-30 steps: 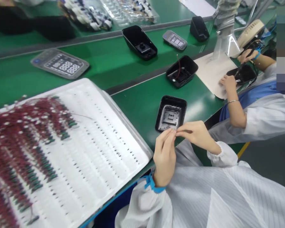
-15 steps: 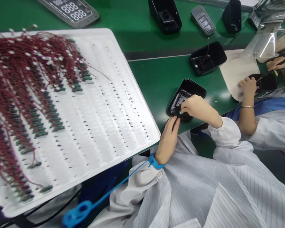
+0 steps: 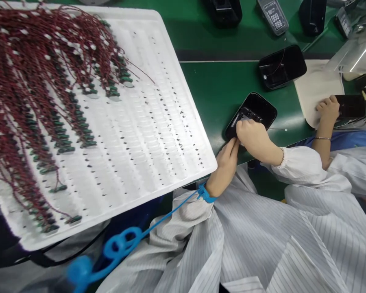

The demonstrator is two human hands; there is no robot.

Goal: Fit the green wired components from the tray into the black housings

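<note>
A black glossy plastic housing shell [image 3: 259, 109] is laid open-side up on the green bench mat [image 3: 210, 93], near the white moulded tray [image 3: 158, 134]. Fingers of the left hand [image 3: 227, 160] are narrow, tips set on the shell's near corner. Those of the right hand [image 3: 252, 136] are curled inside it. Risk: the shell may be skidded if pressed off-centre, being only lightly braced. Anything pinched is hidden by knuckles, so grip cannot be told.

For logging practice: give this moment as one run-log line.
left hand: touches oblong black plastic shell edge | right hand: fingers inside it

White pinstriped sleeves [image 3: 305, 169], elastic cuffs [image 3: 282, 156], blue wrist strap [image 3: 206, 193], coiled cord [image 3: 122, 245]
</note>
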